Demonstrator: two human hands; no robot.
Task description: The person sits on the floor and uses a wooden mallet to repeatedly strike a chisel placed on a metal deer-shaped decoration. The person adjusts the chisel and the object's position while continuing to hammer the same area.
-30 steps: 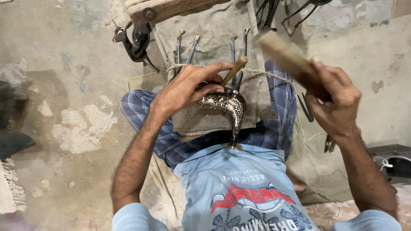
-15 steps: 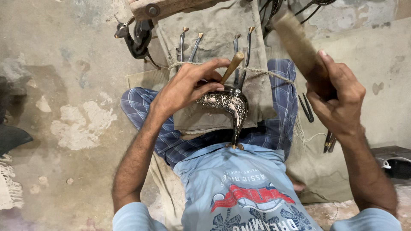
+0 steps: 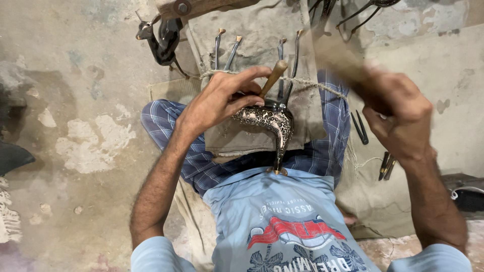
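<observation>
My left hand (image 3: 222,98) grips a wooden-handled chisel (image 3: 273,78) and presses its tip onto an engraved silver-coloured metal piece (image 3: 269,122). That curved piece rests on a cloth-covered block (image 3: 262,50) over my lap, its narrow end against my light blue shirt. My right hand (image 3: 396,113) is raised at the right, closed around a wooden mallet (image 3: 335,53) that is blurred with motion above and right of the chisel.
Several metal punches (image 3: 225,50) stand tucked under a cord across the cloth. A dark metal animal figure (image 3: 161,43) lies on the concrete floor at top left. Small tools (image 3: 385,165) lie on the cloth at the right; a dark object (image 3: 12,156) sits at the left edge.
My right hand has swung the mallet down and leftwards, closer to the chisel, and it is now blurred. The left hand and metal piece have stayed in place.
</observation>
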